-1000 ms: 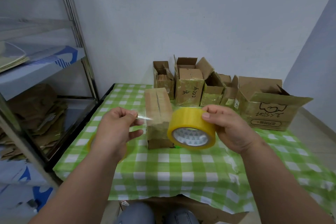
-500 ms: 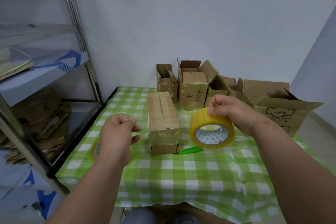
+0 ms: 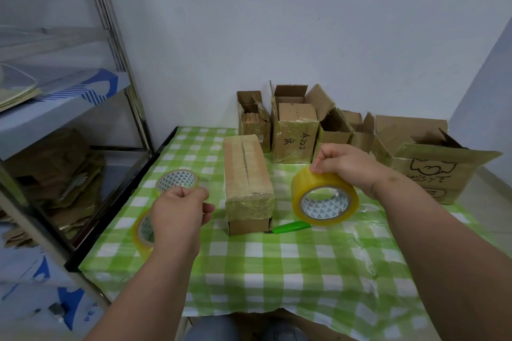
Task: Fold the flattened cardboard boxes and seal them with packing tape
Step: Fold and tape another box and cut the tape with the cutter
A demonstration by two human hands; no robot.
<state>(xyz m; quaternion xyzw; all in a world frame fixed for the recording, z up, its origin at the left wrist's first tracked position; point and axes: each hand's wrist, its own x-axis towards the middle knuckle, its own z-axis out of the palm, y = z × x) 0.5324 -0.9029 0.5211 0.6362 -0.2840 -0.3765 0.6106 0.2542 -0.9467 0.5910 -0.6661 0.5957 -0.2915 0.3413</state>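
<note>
A long folded cardboard box [image 3: 246, 177] lies in the middle of the green checked table [image 3: 277, 271], with tape over its near end. My right hand [image 3: 349, 166] grips the top edge of a yellow tape roll [image 3: 324, 199], which it holds just right of the box above the cloth. My left hand [image 3: 180, 210] hovers left of the box with its fingers curled; I see nothing in it. Under it are two more tape rolls: one lying flat [image 3: 177, 178] and one on its edge [image 3: 142, 232], partly hidden by the hand.
A green utility knife [image 3: 291, 227] lies by the box's near right corner. Several open cardboard boxes [image 3: 293, 133] line the back wall, with a larger one [image 3: 426, 171] at the right. A metal shelf [image 3: 133, 108] at the left holds flattened cardboard [image 3: 63, 174].
My right hand has carried the tape roll to the right and lower. My left hand has dropped down and left, and the tape strip once stretched between the hands is no longer visible.
</note>
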